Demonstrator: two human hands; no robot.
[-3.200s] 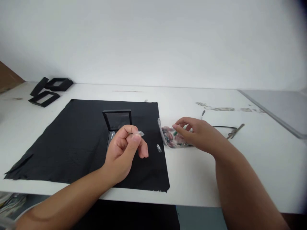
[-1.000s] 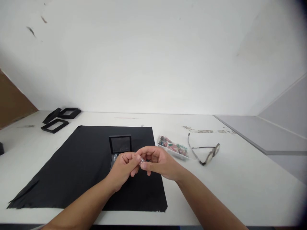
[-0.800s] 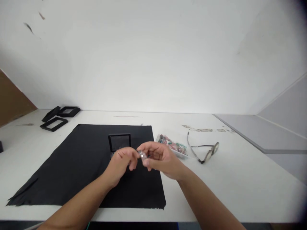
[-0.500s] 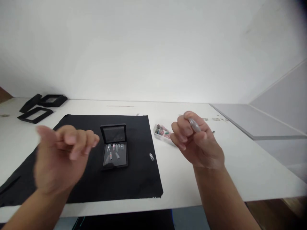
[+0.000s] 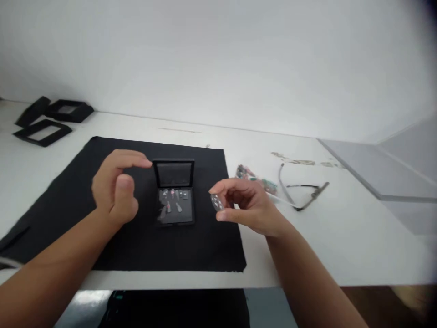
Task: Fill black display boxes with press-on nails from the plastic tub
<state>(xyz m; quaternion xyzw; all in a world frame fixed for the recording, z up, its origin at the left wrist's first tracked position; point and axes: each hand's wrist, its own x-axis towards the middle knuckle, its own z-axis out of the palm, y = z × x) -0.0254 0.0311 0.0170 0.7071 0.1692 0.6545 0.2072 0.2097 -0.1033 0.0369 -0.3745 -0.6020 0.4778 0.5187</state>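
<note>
An open black case (image 5: 188,217) stands on the black cloth (image 5: 211,246), its lid raised at the back. Several small decorated nail tips (image 5: 179,207) lie inside it. My left hand (image 5: 118,187) is left of the case, thumb and forefinger apart, holding nothing; the forefinger's tip is by the lid's left corner. Right of the case, my right hand (image 5: 244,202) pinches a shiny silver nail tip (image 5: 217,202) between thumb and forefinger, above the cloth's right part.
A clear container of colourful small pieces (image 5: 269,186) is partly behind my right hand. Glasses (image 5: 297,200) lie to its right on the white table (image 5: 341,237). Black frames (image 5: 70,110) sit at the back left. A grey panel (image 5: 362,168) is at the right.
My right hand has moved left and turned over, its fingers now towards the case. My left hand has moved closer to the lid. The glasses now show, and the view has shifted.
</note>
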